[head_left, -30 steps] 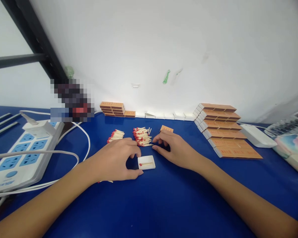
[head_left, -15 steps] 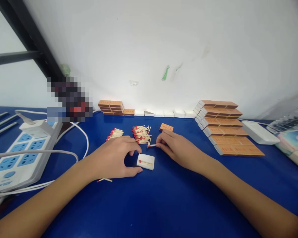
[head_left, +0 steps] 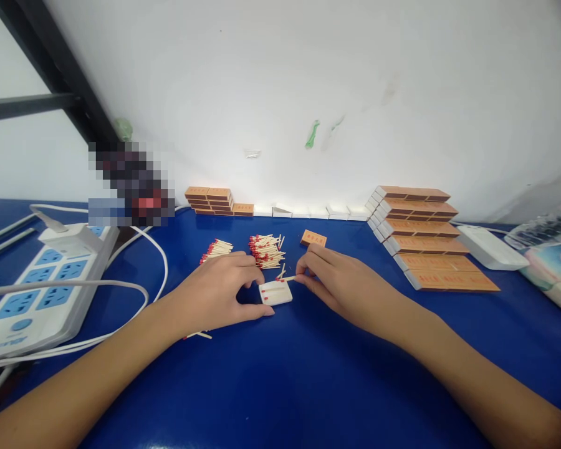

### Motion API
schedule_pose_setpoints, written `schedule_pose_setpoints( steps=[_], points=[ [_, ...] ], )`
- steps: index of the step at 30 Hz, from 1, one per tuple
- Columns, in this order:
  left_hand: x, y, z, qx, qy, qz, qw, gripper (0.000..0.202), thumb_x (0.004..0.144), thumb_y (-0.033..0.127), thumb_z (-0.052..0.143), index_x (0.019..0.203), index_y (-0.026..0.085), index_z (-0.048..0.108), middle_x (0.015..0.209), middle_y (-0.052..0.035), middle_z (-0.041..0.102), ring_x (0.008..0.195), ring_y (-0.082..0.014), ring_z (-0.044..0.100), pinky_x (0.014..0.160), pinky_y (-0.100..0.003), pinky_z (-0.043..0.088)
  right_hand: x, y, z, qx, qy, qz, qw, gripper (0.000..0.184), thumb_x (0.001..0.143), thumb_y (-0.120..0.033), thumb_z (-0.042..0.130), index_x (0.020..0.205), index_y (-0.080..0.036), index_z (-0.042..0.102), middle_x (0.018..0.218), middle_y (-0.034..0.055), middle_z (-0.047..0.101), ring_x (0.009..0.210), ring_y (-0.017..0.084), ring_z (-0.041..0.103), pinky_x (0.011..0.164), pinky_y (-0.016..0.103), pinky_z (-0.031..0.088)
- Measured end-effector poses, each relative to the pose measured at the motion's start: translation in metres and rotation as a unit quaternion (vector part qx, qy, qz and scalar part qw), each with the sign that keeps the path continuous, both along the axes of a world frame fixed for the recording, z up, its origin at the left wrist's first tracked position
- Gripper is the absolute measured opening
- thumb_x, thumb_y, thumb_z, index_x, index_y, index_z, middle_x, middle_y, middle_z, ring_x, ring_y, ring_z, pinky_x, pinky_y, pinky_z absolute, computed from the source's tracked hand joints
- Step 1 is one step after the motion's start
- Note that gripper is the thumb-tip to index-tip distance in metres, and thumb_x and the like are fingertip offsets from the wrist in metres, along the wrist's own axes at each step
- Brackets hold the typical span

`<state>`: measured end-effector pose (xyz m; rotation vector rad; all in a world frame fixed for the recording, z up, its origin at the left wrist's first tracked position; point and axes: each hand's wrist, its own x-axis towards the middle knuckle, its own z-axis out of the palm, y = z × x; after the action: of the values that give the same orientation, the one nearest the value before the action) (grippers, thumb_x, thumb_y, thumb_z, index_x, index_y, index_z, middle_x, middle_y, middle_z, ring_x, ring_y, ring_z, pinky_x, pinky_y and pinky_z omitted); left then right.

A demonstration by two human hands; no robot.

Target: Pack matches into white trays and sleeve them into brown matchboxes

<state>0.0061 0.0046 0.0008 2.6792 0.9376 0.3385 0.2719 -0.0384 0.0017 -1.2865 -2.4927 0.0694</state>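
Observation:
My left hand (head_left: 222, 290) curves around the left end of a small white matchbox tray (head_left: 283, 298), its thumb at the near edge and its index finger at the far left corner. One red-headed match lies along the tray. Between thumb and fingertips, my right hand (head_left: 330, 274) pinches a matchstick (head_left: 288, 279) whose red head points left, over the tray's far edge. Just beyond lie a loose pile of matches (head_left: 266, 251) and a second pile (head_left: 217, 249), partly hidden by my left hand. An orange matchbox cover (head_left: 313, 238) rests behind my right hand.
Orange matchboxes form a stepped stack (head_left: 430, 243) at right and a smaller stack (head_left: 210, 199) at back left. White trays (head_left: 311, 212) line the wall. A power strip (head_left: 42, 287) with white cables occupies the left. Stray matches (head_left: 201, 335) lie below my left wrist.
The tray has shifted slightly up and right with my left hand around it. My right hand's matchstick has moved a little right and now reaches over the tray's far edge.

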Motion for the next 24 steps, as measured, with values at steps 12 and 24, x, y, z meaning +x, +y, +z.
schedule_pose_setpoints(
  steps=[12,24],
  points=[
    [0.0,-0.002,0.0,0.018,-0.008,-0.019,1.0,0.034,0.09,0.053,0.076,0.099,0.02,0.074,0.09,-0.002,0.065,0.087,-0.0195,0.061,0.072,-0.032,0.043,-0.016,-0.005,-0.014,0.006,-0.025,0.039,0.999,0.013,0.108,-0.023,0.052,0.099,-0.018,0.06,0.098,0.0072,0.066,0.073,0.018,0.062,0.062,0.032,0.047],
    [0.002,-0.007,0.006,-0.009,0.003,-0.009,1.0,0.03,0.088,0.049,0.076,0.099,0.021,0.074,0.091,-0.0011,0.068,0.082,-0.0176,0.062,0.069,-0.03,0.043,-0.013,-0.002,-0.015,-0.099,0.136,0.036,0.985,0.012,0.107,-0.025,0.056,0.104,-0.023,0.068,0.092,0.003,0.064,0.073,0.014,0.058,0.066,0.029,0.047]
  ],
)
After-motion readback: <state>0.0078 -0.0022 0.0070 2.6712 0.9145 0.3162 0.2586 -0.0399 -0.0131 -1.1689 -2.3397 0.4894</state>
